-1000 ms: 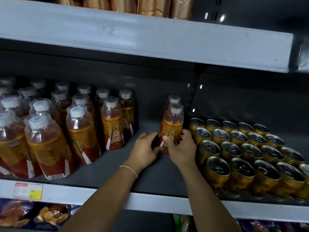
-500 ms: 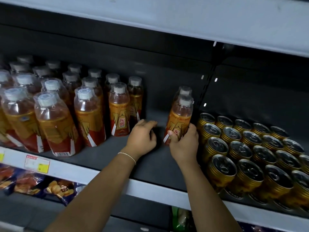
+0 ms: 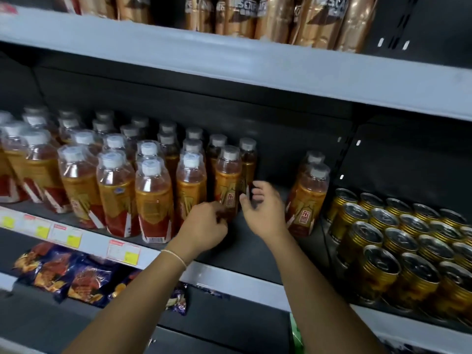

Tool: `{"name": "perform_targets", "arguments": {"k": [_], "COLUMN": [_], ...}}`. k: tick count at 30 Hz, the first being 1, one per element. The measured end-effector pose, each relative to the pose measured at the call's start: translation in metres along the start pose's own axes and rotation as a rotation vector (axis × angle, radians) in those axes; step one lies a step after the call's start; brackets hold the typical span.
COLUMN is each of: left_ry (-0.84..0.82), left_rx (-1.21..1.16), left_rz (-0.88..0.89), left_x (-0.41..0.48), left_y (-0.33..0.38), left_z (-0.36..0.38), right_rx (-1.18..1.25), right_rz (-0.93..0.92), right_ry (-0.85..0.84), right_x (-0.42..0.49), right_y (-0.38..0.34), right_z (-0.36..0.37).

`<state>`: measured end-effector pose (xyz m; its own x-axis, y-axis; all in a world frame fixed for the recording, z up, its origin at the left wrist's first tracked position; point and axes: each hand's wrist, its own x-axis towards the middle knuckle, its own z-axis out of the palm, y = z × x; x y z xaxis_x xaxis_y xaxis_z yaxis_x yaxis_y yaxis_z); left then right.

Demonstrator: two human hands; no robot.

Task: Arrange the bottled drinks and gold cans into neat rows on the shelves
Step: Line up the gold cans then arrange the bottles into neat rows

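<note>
Left hand (image 3: 204,224): curled round foot of clear, white-capped amber drink bottle (image 3: 228,180), probably to square it in line.
Right hand (image 3: 263,208): loosely spread just right; contact unclear.
Stray bottle pair (image 3: 309,198): further right, beside gold metal cans (image 3: 383,238).

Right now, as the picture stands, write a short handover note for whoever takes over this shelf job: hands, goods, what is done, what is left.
Left hand: fingers curled at the base of the end bottle; blur hides whether it grips.
Right hand: open, thumb at that bottle's right side.
Goods: the big group fills the left of the shelf. The two stray bottles stand apart, one behind the other, next to the gold cans.
Done: the cans look lined up in rows.
Left: probably close the bare gap between the strays and the group, then straighten the front bottles.
</note>
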<state>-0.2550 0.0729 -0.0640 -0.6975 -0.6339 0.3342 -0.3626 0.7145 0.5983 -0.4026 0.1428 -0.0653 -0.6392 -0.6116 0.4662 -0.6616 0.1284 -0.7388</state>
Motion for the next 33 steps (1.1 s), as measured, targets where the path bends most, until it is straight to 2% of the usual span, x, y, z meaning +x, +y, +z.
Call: {"name": "perform_targets", "arguments": {"k": [2, 5, 11, 17, 20, 24, 28, 33], "left_ry": [-0.053, -0.076, -0.087, -0.076, -0.073, -0.186, -0.182, -0.174], "left_rx": [-0.010, -0.009, 0.007, -0.071, -0.118, -0.219, -0.335, -0.466], "left_rz": [0.005, 0.020, 0.073, 0.101, 0.081, 0.058, 0.075, 0.081], "left_x": [-0.009, -0.019, -0.029, -0.022, -0.014, -0.007, -0.009, -0.016], "left_y": [-0.007, -0.014, -0.026, -0.028, -0.019, 0.000, 0.020, 0.045], "left_z": [-0.008, -0.015, -0.021, -0.010, 0.004, 0.025, 0.043, 0.067], "right_rx": [0.070, 0.064, -0.006, -0.090, -0.110, -0.075, -0.032, 0.057], "right_rz": [0.081, 0.089, 0.128, 0.164, 0.169, 0.164, 0.168, 0.232], "right_ry": [-0.137, -0.179, -0.060, 0.067, 0.086, 0.127, 0.170, 0.095], "right_x": [0.012, 0.027, 0.026, -0.005, -0.024, -0.045, -0.061, -0.077], "right_y": [-0.012, -0.022, -0.027, -0.024, -0.021, -0.013, 0.003, 0.034], "right_z": [0.017, 0.035, 0.045, 0.019, -0.004, -0.031, -0.056, -0.083]}}
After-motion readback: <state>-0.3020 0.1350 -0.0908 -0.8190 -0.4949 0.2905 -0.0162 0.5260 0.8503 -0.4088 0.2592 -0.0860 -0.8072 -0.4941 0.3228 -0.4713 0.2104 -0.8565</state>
